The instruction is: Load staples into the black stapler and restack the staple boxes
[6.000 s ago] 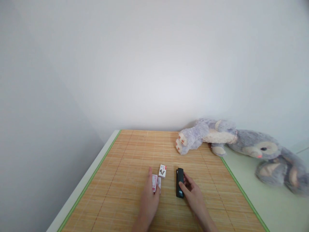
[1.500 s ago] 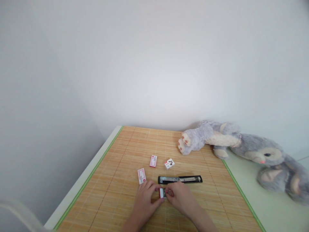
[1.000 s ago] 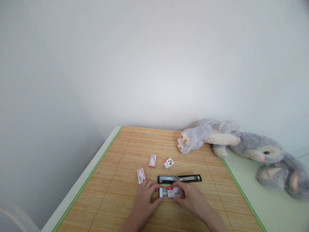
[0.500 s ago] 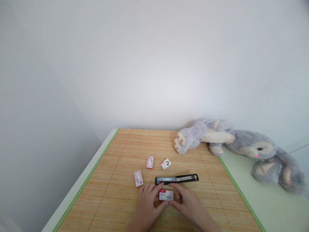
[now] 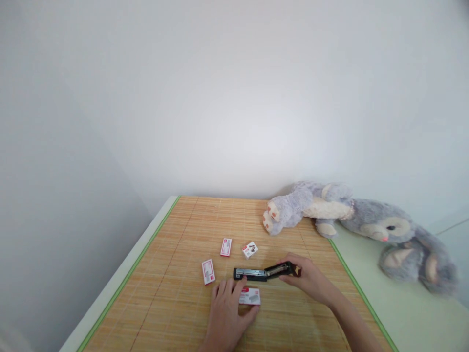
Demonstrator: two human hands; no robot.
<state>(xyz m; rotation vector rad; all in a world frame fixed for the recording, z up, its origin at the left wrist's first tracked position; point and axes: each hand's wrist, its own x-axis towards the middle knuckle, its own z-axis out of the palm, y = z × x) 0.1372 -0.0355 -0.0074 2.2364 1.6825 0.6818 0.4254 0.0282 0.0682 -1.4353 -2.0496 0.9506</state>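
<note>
An unfolded black stapler (image 5: 252, 274) lies on the bamboo mat, its metal staple channel facing up. My right hand (image 5: 306, 276) grips its right-hand part between thumb and fingers, and that part is tilted up a little. My left hand (image 5: 227, 308) rests with fingers spread, the index fingertip at the stapler's left part. Between its thumb and index finger lies a small white and red box (image 5: 251, 296); the thumb is at the box's lower edge. The left end of this box is partly covered by the hand.
Two white boxes with red borders, one nearer (image 5: 208, 272) and one farther (image 5: 226, 247), lie to the left. Beyond the stapler is a small white box (image 5: 249, 250) with a dark picture. A grey plush rabbit (image 5: 326, 208) lies along the back right.
My right hand has left the small box and moved right and up to the stapler, gripping its right part and lifting it slightly. My left hand has stayed beside the box.
</note>
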